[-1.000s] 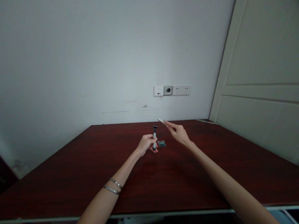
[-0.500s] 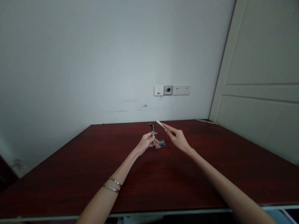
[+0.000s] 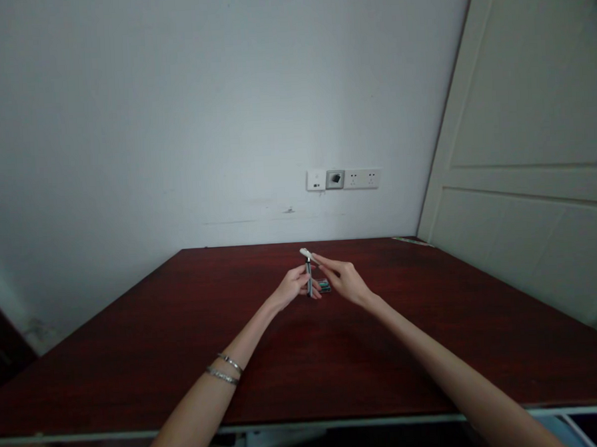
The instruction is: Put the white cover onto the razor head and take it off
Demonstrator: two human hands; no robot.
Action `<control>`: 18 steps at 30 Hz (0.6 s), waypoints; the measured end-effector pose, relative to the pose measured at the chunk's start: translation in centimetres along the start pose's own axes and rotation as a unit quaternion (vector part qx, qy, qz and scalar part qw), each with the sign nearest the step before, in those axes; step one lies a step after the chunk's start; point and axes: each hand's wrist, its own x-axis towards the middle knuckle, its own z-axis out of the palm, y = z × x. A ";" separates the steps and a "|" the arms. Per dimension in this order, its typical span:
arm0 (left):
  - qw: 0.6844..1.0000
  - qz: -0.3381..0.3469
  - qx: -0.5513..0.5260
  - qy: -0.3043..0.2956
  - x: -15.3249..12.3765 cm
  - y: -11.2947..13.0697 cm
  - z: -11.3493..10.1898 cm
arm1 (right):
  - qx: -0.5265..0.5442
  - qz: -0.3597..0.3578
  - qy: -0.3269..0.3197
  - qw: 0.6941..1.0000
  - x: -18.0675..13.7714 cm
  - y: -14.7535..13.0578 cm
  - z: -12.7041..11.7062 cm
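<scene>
The slim handle (image 3: pixel 309 271) is grey and black, the small flat piece (image 3: pixel 305 252) white. The broad wood-grained tabletop (image 3: pixel 326 375) is dark red-brown.

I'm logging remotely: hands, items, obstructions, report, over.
Left hand gripping razor, upright. Right hand holding white piece at razor's top, contact unclear. Case on table, partly behind left fingers; looks out of the way.
</scene>
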 end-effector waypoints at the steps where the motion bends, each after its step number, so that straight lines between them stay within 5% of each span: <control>1: 1.000 0.002 0.006 0.000 0.0 0.0 0.0 | 0.001 -0.006 -0.017 1.000 0.0 -0.1 0.0; 5: 1.000 0.007 0.016 0.002 0.0 -0.1 -0.1 | 0.020 0.014 0.044 0.999 0.2 -0.1 0.0; 10: 0.999 0.009 0.032 0.008 -0.1 -0.2 -0.2 | 0.060 0.018 -0.040 0.997 0.2 -0.4 -0.1; 18: 0.995 0.008 0.071 0.075 0.2 0.7 -1.7 | 0.251 0.124 0.009 0.960 0.6 0.9 -1.8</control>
